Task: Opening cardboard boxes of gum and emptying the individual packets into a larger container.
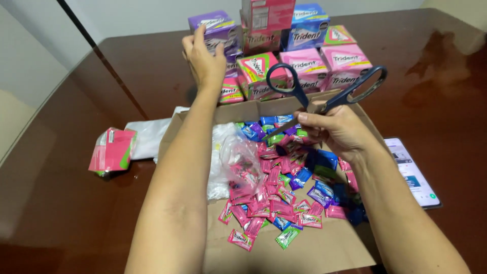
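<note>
The purple box [218,31] stands at the far left of a stack of gum cartons, on top of another carton; the left hand [204,57] lies over its near left face, fingers curled round the top edge, so it grips or at least presses the box; a firm hold low on the sides would, I judge, lift it cleanly without toppling the pink boxes [324,68] and the blue box [309,25] packed just beside it on the right. The scissors [324,91] sit in the right hand [337,133], blades pinched in the closed fingers and the blue loops pointing up and away; carrying them this way keeps the points covered, and they are best kept well apart from the reaching arm; they hang to the right of the purple box, nearer the person. Below both hands a flattened sheet of cardboard [324,248] carries a heap of small gum packets [284,172] and a clear plastic bag [238,157]; a loose pink packet [112,149] lies at the left on the brown table [61,203]; a phone [413,172] lies at the right.
</note>
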